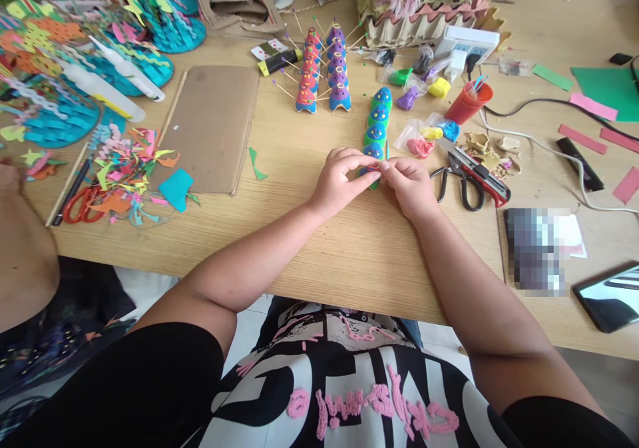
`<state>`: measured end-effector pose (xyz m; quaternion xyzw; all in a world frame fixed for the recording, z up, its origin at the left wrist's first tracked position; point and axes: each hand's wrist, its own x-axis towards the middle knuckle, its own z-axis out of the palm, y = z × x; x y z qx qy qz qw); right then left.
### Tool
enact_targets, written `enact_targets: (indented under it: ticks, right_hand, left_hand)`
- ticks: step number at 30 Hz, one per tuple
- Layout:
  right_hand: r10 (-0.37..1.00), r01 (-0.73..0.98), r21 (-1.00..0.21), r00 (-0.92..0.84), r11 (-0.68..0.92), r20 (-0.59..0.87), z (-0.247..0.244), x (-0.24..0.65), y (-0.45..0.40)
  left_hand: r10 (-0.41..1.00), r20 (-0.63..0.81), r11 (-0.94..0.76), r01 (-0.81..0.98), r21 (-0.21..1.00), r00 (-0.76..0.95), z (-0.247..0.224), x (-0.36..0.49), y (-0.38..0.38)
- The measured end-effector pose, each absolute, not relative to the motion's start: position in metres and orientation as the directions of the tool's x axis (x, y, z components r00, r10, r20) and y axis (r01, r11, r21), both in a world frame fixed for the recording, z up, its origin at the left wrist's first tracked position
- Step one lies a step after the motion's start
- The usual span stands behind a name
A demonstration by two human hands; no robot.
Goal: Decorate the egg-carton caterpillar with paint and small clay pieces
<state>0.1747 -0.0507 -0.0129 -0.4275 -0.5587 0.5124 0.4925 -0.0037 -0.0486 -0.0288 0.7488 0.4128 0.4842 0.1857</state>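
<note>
A blue and green caterpillar of egg-carton cups [377, 133] lies on the wooden table, with small eyes on its bumps. Over its near end, my left hand [342, 178] and my right hand [410, 185] meet, thumbs and forefingers pinched together. Something small and reddish shows between the fingertips; what it is cannot be made out. Beyond my hands stand a red and blue caterpillar [308, 68] and a purple and blue caterpillar [339, 68], with pins sticking out. Lumps of coloured clay, among them a red lump [420, 147], lie to the right.
Scissors [469, 185] and a red cutter [482, 174] lie right of my right hand. A red cup [468, 102], power strip [466, 43] and cables are behind. Left are cardboard [212, 128], paper scraps [124, 175], glue bottles and another person's arm [22, 248]. A phone [612, 295] lies right.
</note>
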Motion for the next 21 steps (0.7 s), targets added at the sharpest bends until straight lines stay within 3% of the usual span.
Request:
enact_targets:
  ticks: [21]
  right_hand:
    - [0.985, -0.031, -0.994, -0.136, 0.105, 0.108, -0.0128, 0.1743, -0.0511]
  left_hand:
    - [0.8, 0.582, -0.578, 0.449, 0.681, 0.146, -0.0304, -0.0041, -0.0471]
